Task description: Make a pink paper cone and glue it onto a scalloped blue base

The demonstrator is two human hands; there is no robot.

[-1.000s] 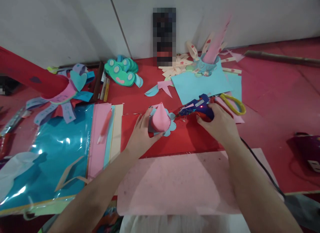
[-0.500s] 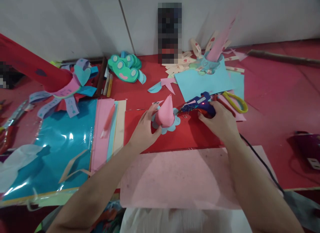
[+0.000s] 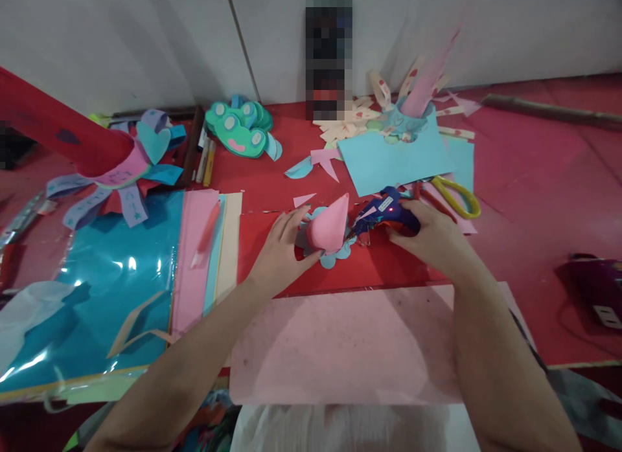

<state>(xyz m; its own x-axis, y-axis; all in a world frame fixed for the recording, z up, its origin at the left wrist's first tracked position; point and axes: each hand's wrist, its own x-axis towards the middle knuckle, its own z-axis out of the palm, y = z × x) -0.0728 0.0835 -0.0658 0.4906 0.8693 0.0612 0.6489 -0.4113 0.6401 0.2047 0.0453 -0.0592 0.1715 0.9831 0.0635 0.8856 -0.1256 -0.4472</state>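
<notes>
A small pink paper cone (image 3: 329, 226) stands tilted to the right on a light-blue scalloped paper piece (image 3: 329, 261). My left hand (image 3: 280, 251) is curved round the left side of both, thumb in front, gripping the blue piece at its edge. A blue glue gun (image 3: 389, 209) with a small red light is in my right hand (image 3: 427, 235), fingers wrapped round its handle. Its nozzle points left and meets the lower right side of the cone, where the exact contact is too small to tell.
Yellow-handled scissors (image 3: 459, 196) lie right of the glue gun, near light-blue sheets (image 3: 393, 160). A green paper frog (image 3: 238, 131) and a red cone (image 3: 102, 141) are at the left. Pink foam sheet (image 3: 340, 348) lies in front; a stick (image 3: 549, 110) is at the back right.
The cone has tipped to the right, and it and the blue piece have shifted slightly right and toward me. The glue gun has turned a little, its nozzle lower.
</notes>
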